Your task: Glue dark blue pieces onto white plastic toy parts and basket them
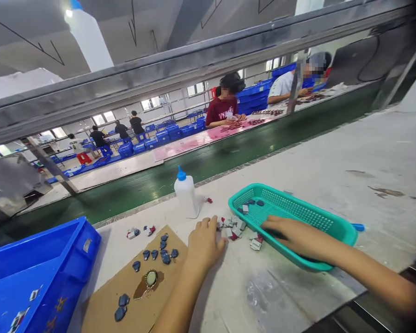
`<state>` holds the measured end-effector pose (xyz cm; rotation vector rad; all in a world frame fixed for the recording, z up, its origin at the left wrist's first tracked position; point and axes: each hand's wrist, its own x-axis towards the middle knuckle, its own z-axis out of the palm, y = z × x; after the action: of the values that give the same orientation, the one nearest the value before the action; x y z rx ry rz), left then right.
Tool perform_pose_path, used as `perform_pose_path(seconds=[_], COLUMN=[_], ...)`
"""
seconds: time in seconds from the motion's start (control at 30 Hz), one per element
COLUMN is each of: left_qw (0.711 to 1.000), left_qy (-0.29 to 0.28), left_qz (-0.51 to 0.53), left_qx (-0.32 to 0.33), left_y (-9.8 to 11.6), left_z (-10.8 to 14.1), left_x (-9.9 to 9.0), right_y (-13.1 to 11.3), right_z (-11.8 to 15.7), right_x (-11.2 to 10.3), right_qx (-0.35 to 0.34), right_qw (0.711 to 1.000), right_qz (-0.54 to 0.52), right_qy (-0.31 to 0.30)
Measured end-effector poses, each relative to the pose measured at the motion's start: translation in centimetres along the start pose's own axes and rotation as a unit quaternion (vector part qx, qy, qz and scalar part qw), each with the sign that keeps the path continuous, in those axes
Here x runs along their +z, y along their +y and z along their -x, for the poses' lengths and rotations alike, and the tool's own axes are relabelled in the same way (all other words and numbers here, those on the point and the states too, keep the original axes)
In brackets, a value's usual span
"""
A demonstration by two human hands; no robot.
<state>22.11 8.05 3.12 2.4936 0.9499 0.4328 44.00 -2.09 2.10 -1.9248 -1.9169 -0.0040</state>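
On the table point(333, 185), one green basket point(314, 219) slanted lengthwise from far left to near right, the right hand point(289, 233) inside, fingers too hidden to tell, the left hand point(204, 245) loosely spread near one bottle point(187, 196).

Cardbd point(125, 280) betw. bin point(71, 273) (L) & basket point(300, 215) (R); btl point(186, 198) behind.

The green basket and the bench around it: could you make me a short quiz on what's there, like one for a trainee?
1. Which of the person's hands reaches into the green basket?
2. True or false: the white bottle has a red tip.
3. Fill in: the round cap sits on a sheet of brown ____.

Key:
1. The right hand.
2. False; the tip is blue.
3. Cardboard.
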Motion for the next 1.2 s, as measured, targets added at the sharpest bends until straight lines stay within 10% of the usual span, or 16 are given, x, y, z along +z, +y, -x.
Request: perform_pose_path(seconds=[0.17,0.37,0.53,0.73,1.0,1.2], left_qw=[0.999,0.969,0.796,0.643,0.629,0.609], left_qy=[0.021,0.073,0.191,0.288,0.343,0.348], left_qz=[0.033,0.229,0.545,0.685,0.669,0.681], left_qx=[-0.008,-0.060,-0.180,-0.188,-0.198,-0.211], left_y=[-0.9,-0.9,-2.2,-4.8,-8.8,-10.8], left_z=[-2.9,2.9,8.9,13.7,18.5,20.0], left_x=[1.7,-0.5,-1.9,-2.7,-3.9,-4.2], right_y=[-0.3,-0.2,-1.7,-7.5,-19.0,-22.0], right_z=[0.4,0.9,0.0,-2.6,-4.8,-5.5], right_x=[-1.0,-2.3,-2.5,-0.8,2.6,4.3], right_qx=[0.019,0.079,0.137,0.185,0.064,-0.007], right_qw=[0.996,0.996,0.984,0.942,0.821,0.839], right_qz=[0.003,-0.035,-0.093,-0.273,-0.500,-0.474], right_qy=[-0.087,-0.039,-0.068,-0.068,-0.269,-0.266])
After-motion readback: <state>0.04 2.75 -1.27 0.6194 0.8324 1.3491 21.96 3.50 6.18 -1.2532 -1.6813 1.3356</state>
